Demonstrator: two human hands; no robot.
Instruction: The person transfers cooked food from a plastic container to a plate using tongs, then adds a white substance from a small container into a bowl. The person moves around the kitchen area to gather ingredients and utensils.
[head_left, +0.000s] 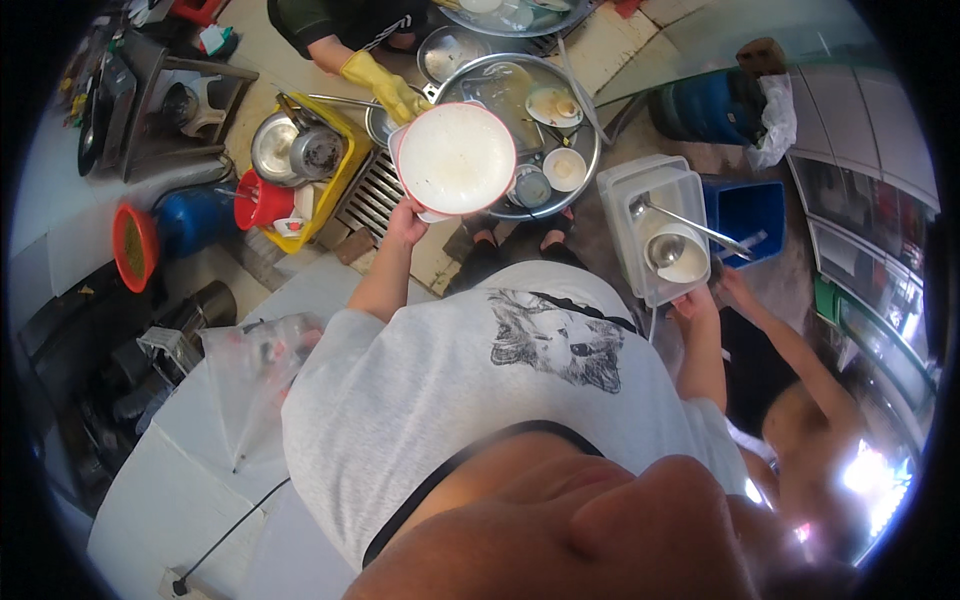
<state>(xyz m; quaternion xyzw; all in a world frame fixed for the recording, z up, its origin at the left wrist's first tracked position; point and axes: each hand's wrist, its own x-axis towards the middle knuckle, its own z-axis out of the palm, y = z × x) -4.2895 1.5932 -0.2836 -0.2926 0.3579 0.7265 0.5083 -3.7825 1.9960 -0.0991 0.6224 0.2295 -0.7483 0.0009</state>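
Note:
My left hand (407, 223) grips the near side handle of a white pot with a red rim (456, 159). A person's yellow rubber glove (386, 86) is at the pot's far left side; whether it grips the pot cannot be told. Under and beside the pot lies a large round metal basin (598, 142) with bowls and a plate in murky water. At the right, my right hand (694, 301) is closed on the near edge of a clear plastic bin (611, 225), its fingers partly hidden. The bin holds a white container (686, 266) and metal ladles (664, 250).
Another person's hand (739, 289) is just right of mine. Beyond the bin is a blue tub (780, 217). On the left are a yellow crate (300, 244) with pots, a red bucket (262, 199), and a floor drain grate (373, 187). A hose (574, 82) crosses the basin's rim.

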